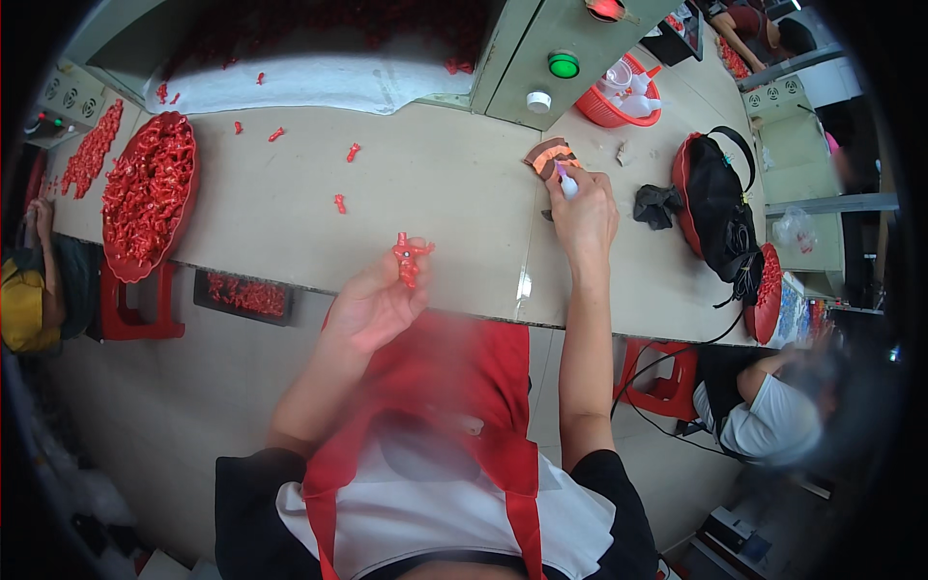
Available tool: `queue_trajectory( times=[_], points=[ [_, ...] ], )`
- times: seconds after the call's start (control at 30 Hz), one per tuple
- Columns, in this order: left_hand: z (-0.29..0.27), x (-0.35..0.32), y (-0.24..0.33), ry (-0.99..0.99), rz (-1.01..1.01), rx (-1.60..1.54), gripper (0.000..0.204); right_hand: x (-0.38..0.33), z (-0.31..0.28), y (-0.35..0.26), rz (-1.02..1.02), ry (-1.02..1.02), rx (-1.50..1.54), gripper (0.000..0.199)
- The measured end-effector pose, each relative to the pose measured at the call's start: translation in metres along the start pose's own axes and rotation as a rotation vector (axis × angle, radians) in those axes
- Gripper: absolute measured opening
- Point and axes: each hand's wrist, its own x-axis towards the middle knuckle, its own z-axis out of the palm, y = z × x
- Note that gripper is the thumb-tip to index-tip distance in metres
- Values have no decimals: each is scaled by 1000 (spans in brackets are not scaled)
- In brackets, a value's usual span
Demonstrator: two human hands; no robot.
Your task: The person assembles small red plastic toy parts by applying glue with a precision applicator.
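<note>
Pinched in the fingertips of my left hand is a small glossy red figurine, held upright above the near edge of the table. My right hand grips a small white squeeze bottle with a purple tip. That tip points at an orange and brown striped cloth on the tabletop, and I cannot tell if they touch. Several more red figurines lie loose on the table ahead of my left hand. To the left, a red scalloped tray is heaped with the same kind of pieces.
A machine with a green button and a white cloth-lined opening stands along the far side. Beyond my right hand is a red basket with plastic cups. A dark crumpled cloth and a black bag lie right. People sit at both sides.
</note>
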Motion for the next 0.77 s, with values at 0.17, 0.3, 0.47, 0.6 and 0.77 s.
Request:
queue_trajectory(
  times=[0.17,0.3,0.47,0.6,0.77],
  points=[
    [2,0,5,39,71,187,32,6,7,-7,-10,-166,-114,15],
    [8,-3,8,163,173,382,27,-26,13,-41,-274,-104,121,14],
    [19,-3,4,282,479,807,22,-53,6,-51,-204,-437,527,10],
    [20,-1,-2,240,566,930,24,-67,-25,-65,338,-779,1162,9],
    [23,-2,-3,287,555,974,28,-82,-24,-69,29,-744,839,9]
  ],
)
